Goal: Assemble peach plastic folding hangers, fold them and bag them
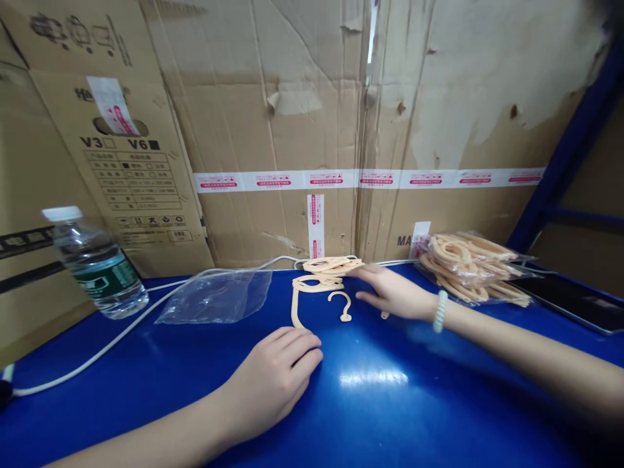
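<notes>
My left hand (280, 370) rests on the blue table with its fingers curled together at the lower end of a beige hanger part (296, 309). Beyond it, more beige plastic pieces (324, 265) lie in a small pile against the cardboard. My right hand (390, 292), wearing a pale bead bracelet, reaches to the pile's right side; its thumb is apart from the fingers, and the fingertips touch or overlap a piece there. Between the hands lies a loose beige hook (347, 305). Part of another small beige piece (385, 315) shows under my right hand.
A water bottle (104, 266) stands at the left, beside an empty clear bag (219, 298) and a white cable (97, 354). Bagged beige pieces (468, 263) and a dark phone (575, 302) lie at the right. Cardboard (273, 227) walls the back.
</notes>
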`<move>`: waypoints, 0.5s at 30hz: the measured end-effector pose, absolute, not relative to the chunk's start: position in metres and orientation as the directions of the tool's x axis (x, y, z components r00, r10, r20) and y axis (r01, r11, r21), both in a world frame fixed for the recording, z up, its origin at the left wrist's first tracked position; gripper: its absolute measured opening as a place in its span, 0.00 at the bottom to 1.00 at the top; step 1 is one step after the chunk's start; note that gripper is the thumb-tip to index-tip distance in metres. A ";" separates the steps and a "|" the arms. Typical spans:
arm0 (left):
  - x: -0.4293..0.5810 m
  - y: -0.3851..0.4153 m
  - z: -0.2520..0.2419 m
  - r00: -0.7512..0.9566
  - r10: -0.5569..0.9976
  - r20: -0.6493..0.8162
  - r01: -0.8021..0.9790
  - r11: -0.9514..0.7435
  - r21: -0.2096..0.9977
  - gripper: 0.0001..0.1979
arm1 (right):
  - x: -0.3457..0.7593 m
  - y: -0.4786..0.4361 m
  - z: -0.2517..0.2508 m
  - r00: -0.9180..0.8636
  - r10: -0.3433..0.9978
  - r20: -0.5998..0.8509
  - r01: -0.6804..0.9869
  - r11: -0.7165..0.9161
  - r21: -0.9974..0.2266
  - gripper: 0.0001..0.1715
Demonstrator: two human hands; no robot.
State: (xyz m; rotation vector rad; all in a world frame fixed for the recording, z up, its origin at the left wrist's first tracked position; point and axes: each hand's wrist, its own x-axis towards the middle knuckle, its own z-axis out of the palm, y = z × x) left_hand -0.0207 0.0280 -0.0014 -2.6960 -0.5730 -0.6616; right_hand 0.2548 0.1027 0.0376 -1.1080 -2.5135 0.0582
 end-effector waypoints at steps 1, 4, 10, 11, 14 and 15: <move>-0.021 0.028 -0.001 0.817 0.290 0.498 0.434 -0.879 -0.199 0.13 | 0.254 0.116 0.042 -0.592 0.728 0.346 0.716 0.672 -0.189 0.22; -0.021 0.029 0.000 0.820 0.272 0.503 0.414 -0.889 -0.196 0.12 | 0.247 0.151 0.052 -0.565 0.745 0.354 0.731 0.651 -0.204 0.19; -0.022 0.029 0.001 0.822 0.292 0.489 0.406 -0.903 -0.143 0.13 | 0.225 0.182 0.049 -0.587 0.747 0.312 0.671 0.665 -0.328 0.18; -0.022 0.029 0.001 0.823 0.293 0.487 0.403 -0.905 -0.136 0.13 | 0.222 0.183 0.047 -0.581 0.748 0.320 0.658 0.663 -0.358 0.18; -0.022 0.030 0.000 0.821 0.292 0.491 0.397 -0.909 -0.124 0.13 | 0.218 0.182 0.046 -0.530 0.767 0.362 0.609 0.641 -0.467 0.17; -0.022 0.031 -0.001 0.819 0.291 0.494 0.398 -0.909 -0.123 0.13 | 0.217 0.181 0.047 -0.501 0.779 0.377 0.589 0.626 -0.511 0.17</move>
